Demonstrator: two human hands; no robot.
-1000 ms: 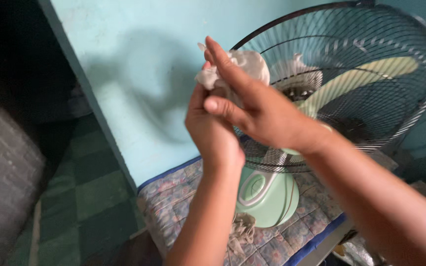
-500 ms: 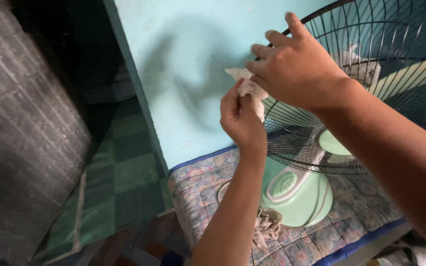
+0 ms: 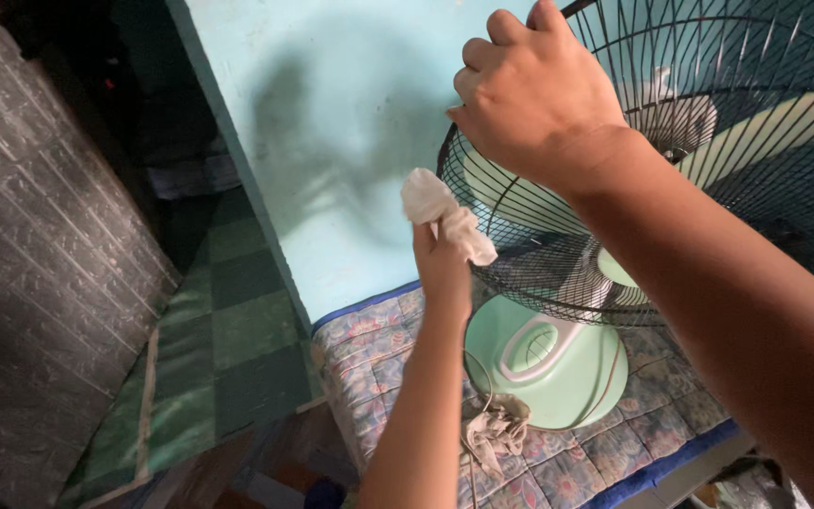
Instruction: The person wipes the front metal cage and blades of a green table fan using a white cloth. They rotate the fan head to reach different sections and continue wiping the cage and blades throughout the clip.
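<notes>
Grips the black wire cage (image 3: pixel 558 273) of a table fan with the right hand (image 3: pixel 529 99), fingers curled shut over the upper left rim, knuckles up. Probably steadies the cage this way, so that it does not swing or tip when pressed from the side. Pinches a crumpled white cloth (image 3: pixel 445 215) in the left hand (image 3: pixel 442 269), closed around the lower part of it, with the loose end bunched above and beside the fingertips. Holds the cloth just at the left edge of the cage, below the right hand, touching the wires or very near to them; cannot tell which. Seems to bunch the cloth into a small pad so as to fit against the thin wires. Behind the wires, shows pale green blades (image 3: pixel 774 118), sharp and not blurred, so apparently at rest. Rests the fan by its round pale green base (image 3: pixel 558 372) on a quilted flowered mat (image 3: pixel 379 344) with a blue border, close against the light blue wall (image 3: pixel 350 141), likely placed there to have it within easy reach of both arms. Beside the base, leaves a tangle of grey cord or rag (image 3: pixel 496 429); hard to say which. Further left and lower, shows a green tiled floor (image 3: pixel 237 349) and a dark brick wall (image 3: pixel 40 283).
</notes>
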